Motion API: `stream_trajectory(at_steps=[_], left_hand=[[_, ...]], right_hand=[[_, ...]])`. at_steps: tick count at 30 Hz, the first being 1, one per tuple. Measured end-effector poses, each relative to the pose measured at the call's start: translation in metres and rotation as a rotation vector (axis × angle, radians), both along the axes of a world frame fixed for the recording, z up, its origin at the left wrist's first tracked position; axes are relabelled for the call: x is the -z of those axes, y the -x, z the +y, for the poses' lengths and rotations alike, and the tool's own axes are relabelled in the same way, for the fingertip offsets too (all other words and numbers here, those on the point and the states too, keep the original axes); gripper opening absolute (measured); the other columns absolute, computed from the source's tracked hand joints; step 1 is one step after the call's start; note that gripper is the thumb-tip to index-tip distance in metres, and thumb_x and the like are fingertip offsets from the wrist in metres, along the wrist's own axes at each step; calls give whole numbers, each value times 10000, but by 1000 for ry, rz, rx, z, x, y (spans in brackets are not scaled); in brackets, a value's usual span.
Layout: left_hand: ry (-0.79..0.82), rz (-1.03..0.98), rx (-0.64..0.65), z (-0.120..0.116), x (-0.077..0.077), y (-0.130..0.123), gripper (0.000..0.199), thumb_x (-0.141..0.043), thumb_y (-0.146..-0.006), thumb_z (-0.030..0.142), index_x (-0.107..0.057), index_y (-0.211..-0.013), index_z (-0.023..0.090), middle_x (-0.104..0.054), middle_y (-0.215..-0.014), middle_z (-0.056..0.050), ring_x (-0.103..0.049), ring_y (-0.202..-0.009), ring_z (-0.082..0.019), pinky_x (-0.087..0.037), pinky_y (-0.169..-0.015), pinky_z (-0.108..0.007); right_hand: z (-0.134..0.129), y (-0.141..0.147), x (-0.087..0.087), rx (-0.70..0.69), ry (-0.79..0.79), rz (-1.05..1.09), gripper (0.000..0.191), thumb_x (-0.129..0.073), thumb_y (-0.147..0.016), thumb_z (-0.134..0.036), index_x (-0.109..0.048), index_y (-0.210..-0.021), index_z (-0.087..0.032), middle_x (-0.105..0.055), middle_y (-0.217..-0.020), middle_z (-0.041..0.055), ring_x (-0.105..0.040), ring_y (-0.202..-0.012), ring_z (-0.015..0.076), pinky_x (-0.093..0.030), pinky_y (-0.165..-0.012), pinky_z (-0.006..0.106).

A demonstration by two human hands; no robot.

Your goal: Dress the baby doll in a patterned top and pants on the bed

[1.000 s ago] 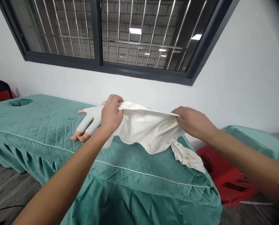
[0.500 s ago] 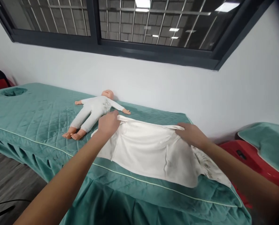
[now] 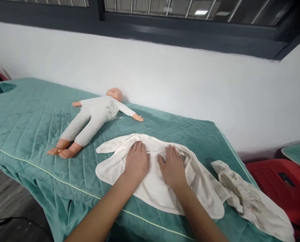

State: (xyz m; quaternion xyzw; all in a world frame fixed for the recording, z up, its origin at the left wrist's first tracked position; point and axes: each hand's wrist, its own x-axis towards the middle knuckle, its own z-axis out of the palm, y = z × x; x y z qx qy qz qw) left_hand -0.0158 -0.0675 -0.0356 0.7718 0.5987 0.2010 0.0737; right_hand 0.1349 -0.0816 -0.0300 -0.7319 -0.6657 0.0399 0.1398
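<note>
A white cloth garment [image 3: 150, 181] lies spread over the front part of the green padded bed. My left hand [image 3: 138, 160] rests palm down on its upper middle, fingers extended. Just to the right, my right hand [image 3: 174, 165] lies on the same cloth with its fingers spread. Neither hand grips the fabric. Behind and left of the garment, a baby doll [image 3: 97, 114] in a white suit lies on its back, head toward the wall. A patterned cloth piece [image 3: 256, 201] lies crumpled at the right, touching the garment's edge.
The green bed [image 3: 39, 114] runs along a white wall [image 3: 165, 74] below a dark-framed window. A red chair [image 3: 271, 178] stands past the bed's right end. A black cable [image 3: 21, 218] lies on the floor at lower left.
Both hands have let go of the garment's top edge and come down flat on it, closer together. The cloth now lies lower on the bed. The camera view has tilted down.
</note>
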Motion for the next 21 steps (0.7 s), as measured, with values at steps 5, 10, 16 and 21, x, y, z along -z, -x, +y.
stream_trajectory(at_steps=[5,10,16,21], left_hand=[[23,25,26,-2,-3,-5,464,-395,-962,299,-524,-1334,53,-482,-1471,-205,-402,-1410,-305,-339,-1153,-450],[37,23,21,-2,2,-9,495,-351,-976,296,-497,-1366,28,-444,-1497,-216,-350,-1443,-295,-318,-1172,-446],[37,24,84,4,-1,-10,473,-336,-978,287,-506,-1356,57,-448,-1500,-197,-351,-1444,-274,-303,-1185,-431],[75,0,-35,14,-4,-14,548,-365,-973,357,-419,-1436,70,-366,-1552,-198,-309,-1458,-317,-311,-1169,-475]], right_hand=[[9,-1,-1,33,82,-45,605,-414,-948,-401,-440,-1430,-35,-323,-1561,242,-238,-1478,353,-222,-1178,492],[8,-1,4,12,-33,-17,546,-417,-943,-391,-480,-1399,-97,-394,-1538,188,-284,-1459,334,-233,-1166,489],[-3,-7,0,51,-157,1,429,-430,-923,-342,-574,-1260,-119,-565,-1377,178,-464,-1299,343,-306,-1100,501],[-2,-5,0,115,-47,-67,530,-371,-949,-394,-515,-1334,-60,-469,-1466,225,-383,-1370,389,-274,-1111,549]])
